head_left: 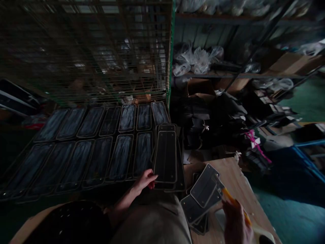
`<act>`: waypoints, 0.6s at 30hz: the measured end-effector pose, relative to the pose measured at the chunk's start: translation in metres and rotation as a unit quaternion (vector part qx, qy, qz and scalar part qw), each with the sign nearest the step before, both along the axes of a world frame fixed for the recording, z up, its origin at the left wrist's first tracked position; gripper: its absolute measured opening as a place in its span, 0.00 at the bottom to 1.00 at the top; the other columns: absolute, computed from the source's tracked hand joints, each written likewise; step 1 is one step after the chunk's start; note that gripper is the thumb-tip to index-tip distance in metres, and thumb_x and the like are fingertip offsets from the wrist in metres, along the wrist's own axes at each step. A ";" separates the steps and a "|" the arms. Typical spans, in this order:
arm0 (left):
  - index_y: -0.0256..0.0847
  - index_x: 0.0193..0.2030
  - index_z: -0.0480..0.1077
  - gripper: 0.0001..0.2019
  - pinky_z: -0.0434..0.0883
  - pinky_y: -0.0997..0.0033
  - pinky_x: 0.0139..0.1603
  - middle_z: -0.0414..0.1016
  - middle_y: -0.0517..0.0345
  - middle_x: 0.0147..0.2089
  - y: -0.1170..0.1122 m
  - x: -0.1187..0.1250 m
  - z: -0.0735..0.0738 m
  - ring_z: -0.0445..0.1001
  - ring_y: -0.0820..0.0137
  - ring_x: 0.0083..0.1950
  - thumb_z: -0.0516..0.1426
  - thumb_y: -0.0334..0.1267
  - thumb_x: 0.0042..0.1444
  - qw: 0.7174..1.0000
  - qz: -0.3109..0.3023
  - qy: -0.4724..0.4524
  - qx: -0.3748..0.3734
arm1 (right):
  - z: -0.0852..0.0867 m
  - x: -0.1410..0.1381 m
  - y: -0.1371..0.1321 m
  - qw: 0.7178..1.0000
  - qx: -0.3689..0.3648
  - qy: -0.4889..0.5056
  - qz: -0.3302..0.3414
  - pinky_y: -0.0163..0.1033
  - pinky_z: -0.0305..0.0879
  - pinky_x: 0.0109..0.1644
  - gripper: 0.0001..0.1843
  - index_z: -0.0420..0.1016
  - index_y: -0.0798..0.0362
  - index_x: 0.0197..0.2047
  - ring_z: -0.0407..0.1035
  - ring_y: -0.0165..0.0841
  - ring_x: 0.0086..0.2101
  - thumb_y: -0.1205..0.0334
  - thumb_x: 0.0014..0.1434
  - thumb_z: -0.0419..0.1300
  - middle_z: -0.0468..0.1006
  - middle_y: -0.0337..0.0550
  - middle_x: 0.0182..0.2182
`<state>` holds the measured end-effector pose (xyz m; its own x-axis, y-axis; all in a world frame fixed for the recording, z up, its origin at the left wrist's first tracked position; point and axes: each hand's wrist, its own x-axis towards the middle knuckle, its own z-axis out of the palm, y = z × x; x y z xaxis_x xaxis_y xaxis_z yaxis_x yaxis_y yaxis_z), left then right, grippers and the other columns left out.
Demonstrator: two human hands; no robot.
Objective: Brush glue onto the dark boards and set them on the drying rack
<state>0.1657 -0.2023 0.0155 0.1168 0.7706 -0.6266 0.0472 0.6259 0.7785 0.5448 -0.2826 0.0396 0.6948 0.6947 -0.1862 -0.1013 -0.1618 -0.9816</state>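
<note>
My left hand (146,179) pinches the lower left corner of a dark rectangular panel (165,156) with pale edging and small studs at its corners. That panel lies on top of similar ones. At the lower right, my right hand (236,220) is closed around a yellow-handled brush (230,196), blurred, its head low over a smaller dark panel (205,186). This smaller panel rests across a loose pile of dark panels (190,206) on a wooden board. Whether the brush touches the panel, I cannot tell.
Two rows of dark panels with streaky whitish coating (122,156) spread out to the left. Behind them rises a wire mesh cage (101,67) with a green frame. The wooden board (233,176) is on the right. Shelves hold plastic bags (200,59); black bundles (195,118) lie below.
</note>
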 end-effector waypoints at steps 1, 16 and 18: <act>0.39 0.30 0.59 0.23 0.64 0.79 0.17 0.71 0.62 0.20 -0.001 -0.002 -0.003 0.69 0.75 0.18 0.62 0.56 0.46 1.000 0.005 -0.003 -0.002 | 0.015 -0.019 0.025 1.000 0.007 0.005 0.016 0.46 0.76 0.38 0.24 0.73 0.53 0.50 0.77 0.39 0.33 0.47 0.56 0.62 0.80 0.44 0.34; 0.40 0.33 0.59 0.20 0.62 0.79 0.13 0.70 0.63 0.18 -0.013 -0.004 -0.003 0.68 0.74 0.15 0.58 0.55 0.51 0.992 0.076 -0.104 -0.017 | 0.072 -0.180 0.255 0.714 0.095 -0.471 0.509 0.36 0.70 0.39 0.18 0.71 0.50 0.53 0.77 0.35 0.37 0.53 0.67 0.49 0.81 0.43 0.38; 0.39 0.33 0.59 0.19 0.63 0.79 0.14 0.70 0.63 0.19 -0.014 -0.004 -0.003 0.69 0.74 0.15 0.58 0.53 0.53 0.990 0.078 -0.113 -0.013 | 0.068 -0.182 0.267 0.690 0.096 -0.512 0.502 0.35 0.68 0.37 0.18 0.71 0.50 0.53 0.77 0.35 0.37 0.53 0.68 0.48 0.81 0.42 0.38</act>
<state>0.1613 -0.2162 0.0123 0.1373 0.7742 -0.6178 -0.2247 0.6318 0.7419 0.3631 -0.0153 0.1078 -0.4564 0.8650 0.2085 0.7296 0.4980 -0.4687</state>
